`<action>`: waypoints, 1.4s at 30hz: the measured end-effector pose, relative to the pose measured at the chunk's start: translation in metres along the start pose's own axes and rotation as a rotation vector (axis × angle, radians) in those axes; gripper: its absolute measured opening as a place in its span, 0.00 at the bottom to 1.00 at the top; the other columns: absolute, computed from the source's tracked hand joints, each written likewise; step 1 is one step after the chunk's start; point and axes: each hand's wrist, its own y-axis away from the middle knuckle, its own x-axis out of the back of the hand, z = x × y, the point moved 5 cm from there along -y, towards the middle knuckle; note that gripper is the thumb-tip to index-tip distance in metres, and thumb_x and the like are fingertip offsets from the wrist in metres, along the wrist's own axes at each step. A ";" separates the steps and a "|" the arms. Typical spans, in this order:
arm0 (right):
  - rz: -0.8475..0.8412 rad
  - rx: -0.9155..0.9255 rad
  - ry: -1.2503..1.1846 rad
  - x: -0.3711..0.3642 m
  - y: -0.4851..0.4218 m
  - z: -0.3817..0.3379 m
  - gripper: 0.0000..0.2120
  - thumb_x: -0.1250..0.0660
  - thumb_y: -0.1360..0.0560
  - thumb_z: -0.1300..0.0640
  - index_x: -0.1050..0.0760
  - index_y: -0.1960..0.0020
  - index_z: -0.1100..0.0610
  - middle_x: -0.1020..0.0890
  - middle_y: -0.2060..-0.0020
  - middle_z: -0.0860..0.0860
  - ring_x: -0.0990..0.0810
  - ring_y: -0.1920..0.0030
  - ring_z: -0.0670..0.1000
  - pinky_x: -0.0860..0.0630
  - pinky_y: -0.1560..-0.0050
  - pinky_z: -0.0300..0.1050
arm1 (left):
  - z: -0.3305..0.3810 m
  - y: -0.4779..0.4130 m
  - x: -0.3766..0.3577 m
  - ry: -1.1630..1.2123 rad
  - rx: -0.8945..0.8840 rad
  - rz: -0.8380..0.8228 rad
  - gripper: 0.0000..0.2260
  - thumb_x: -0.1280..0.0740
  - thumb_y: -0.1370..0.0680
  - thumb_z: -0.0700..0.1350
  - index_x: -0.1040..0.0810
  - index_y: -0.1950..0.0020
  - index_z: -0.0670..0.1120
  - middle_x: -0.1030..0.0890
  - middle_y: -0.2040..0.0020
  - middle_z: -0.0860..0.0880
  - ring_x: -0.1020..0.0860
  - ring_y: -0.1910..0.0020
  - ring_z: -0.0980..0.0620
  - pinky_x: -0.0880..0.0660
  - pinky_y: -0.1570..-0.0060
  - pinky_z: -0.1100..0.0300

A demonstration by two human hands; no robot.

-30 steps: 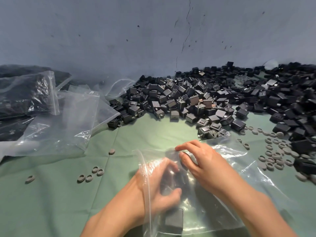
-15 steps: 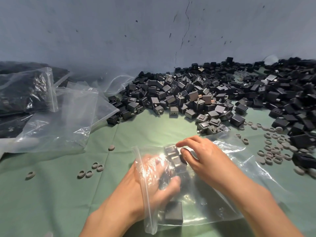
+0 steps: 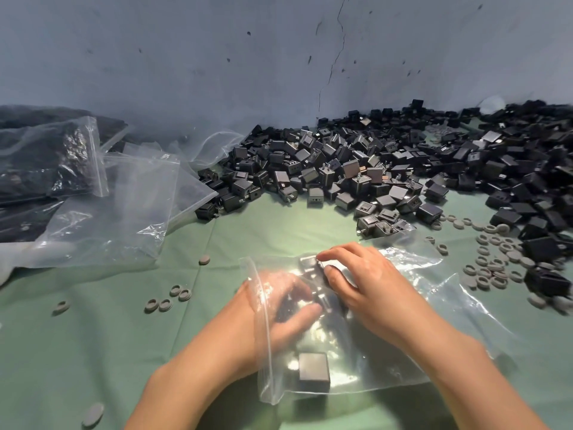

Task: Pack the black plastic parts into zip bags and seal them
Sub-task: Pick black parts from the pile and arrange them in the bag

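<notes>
A clear zip bag (image 3: 403, 336) lies on the green cloth in front of me, its open mouth to the left. My left hand (image 3: 279, 308) is inside the bag, blurred, its fingers curled round a row of black plastic parts (image 3: 308, 263). Over the bag, my right hand (image 3: 366, 283) pinches the far end of that row between index finger and thumb, through the plastic. One more black part (image 3: 313, 370) lies loose in the bag near its front edge. A large pile of black parts (image 3: 372, 169) covers the back and the right.
Empty clear bags (image 3: 124, 206) lie at the left, with filled bags (image 3: 40, 162) behind them. Small grey rings (image 3: 496, 259) are scattered at the right, and a few more rings (image 3: 167, 302) lie left of the bag. A grey wall stands close behind the pile.
A row of black parts has come into view between my hands inside the bag. My left hand has shifted slightly deeper in; my right hand stays on top.
</notes>
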 end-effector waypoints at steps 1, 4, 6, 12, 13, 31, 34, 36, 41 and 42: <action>0.004 0.000 0.003 0.001 0.001 0.000 0.16 0.45 0.17 0.45 0.27 0.33 0.44 0.25 0.37 0.41 0.30 0.36 0.46 0.34 0.32 0.47 | 0.000 0.004 0.004 0.028 0.000 -0.054 0.13 0.37 0.27 0.69 0.25 0.47 0.66 0.23 0.49 0.65 0.22 0.51 0.65 0.22 0.51 0.60; 0.016 -0.005 0.008 0.002 0.006 0.000 0.16 0.45 0.17 0.46 0.28 0.32 0.45 0.25 0.37 0.42 0.30 0.36 0.46 0.34 0.33 0.47 | -0.003 0.017 0.015 0.061 -0.001 -0.170 0.16 0.32 0.28 0.68 0.24 0.42 0.69 0.27 0.41 0.70 0.27 0.40 0.68 0.28 0.41 0.64; 0.017 -0.001 0.015 0.002 0.008 -0.001 0.16 0.45 0.17 0.45 0.28 0.32 0.44 0.25 0.37 0.41 0.30 0.36 0.46 0.34 0.33 0.46 | -0.005 0.027 0.017 0.073 0.001 -0.226 0.20 0.29 0.32 0.70 0.24 0.42 0.70 0.35 0.37 0.75 0.35 0.34 0.73 0.35 0.36 0.71; 0.018 0.005 0.026 0.002 0.013 -0.002 0.16 0.45 0.17 0.45 0.28 0.31 0.44 0.26 0.36 0.41 0.30 0.36 0.45 0.33 0.32 0.47 | 0.005 0.037 0.007 -0.096 -0.089 -0.261 0.17 0.35 0.32 0.74 0.24 0.46 0.72 0.46 0.34 0.76 0.46 0.29 0.72 0.44 0.30 0.63; 0.018 0.005 0.026 0.002 0.013 -0.002 0.16 0.44 0.17 0.45 0.28 0.31 0.44 0.26 0.36 0.41 0.30 0.36 0.45 0.33 0.32 0.47 | 0.008 0.037 0.004 -0.126 -0.105 -0.239 0.16 0.37 0.30 0.74 0.25 0.46 0.72 0.46 0.34 0.76 0.46 0.29 0.72 0.44 0.29 0.63; 0.036 0.002 -0.006 0.006 0.010 0.003 0.15 0.44 0.17 0.46 0.27 0.32 0.44 0.26 0.37 0.41 0.31 0.36 0.46 0.34 0.33 0.47 | 0.011 0.018 -0.017 0.082 -0.112 -0.109 0.14 0.27 0.28 0.59 0.27 0.49 0.57 0.25 0.44 0.60 0.24 0.42 0.55 0.25 0.44 0.52; 0.030 0.001 -0.017 0.004 0.012 0.003 0.15 0.44 0.17 0.46 0.28 0.32 0.45 0.26 0.37 0.42 0.31 0.36 0.46 0.34 0.33 0.46 | 0.012 0.018 -0.019 -0.106 -0.178 0.001 0.14 0.28 0.30 0.61 0.32 0.51 0.66 0.30 0.49 0.66 0.28 0.47 0.58 0.26 0.49 0.56; 0.021 0.004 -0.010 0.001 0.013 0.002 0.15 0.44 0.17 0.46 0.28 0.32 0.45 0.26 0.37 0.42 0.30 0.36 0.47 0.34 0.34 0.47 | 0.013 0.019 -0.016 -0.116 -0.218 -0.032 0.13 0.30 0.29 0.66 0.31 0.50 0.67 0.30 0.47 0.66 0.29 0.44 0.58 0.27 0.47 0.56; 0.010 0.004 0.012 -0.002 0.013 0.002 0.16 0.45 0.17 0.46 0.29 0.31 0.45 0.27 0.36 0.43 0.31 0.36 0.47 0.34 0.33 0.46 | 0.014 0.025 -0.014 -0.006 -0.205 -0.059 0.13 0.34 0.27 0.68 0.26 0.48 0.63 0.23 0.47 0.60 0.27 0.39 0.57 0.28 0.42 0.57; 0.016 -0.002 0.011 0.000 0.013 0.003 0.16 0.45 0.16 0.47 0.29 0.31 0.44 0.27 0.36 0.43 0.31 0.36 0.47 0.34 0.33 0.46 | 0.013 0.025 -0.016 0.004 -0.177 -0.073 0.14 0.33 0.27 0.68 0.26 0.47 0.63 0.23 0.48 0.60 0.26 0.41 0.58 0.27 0.43 0.57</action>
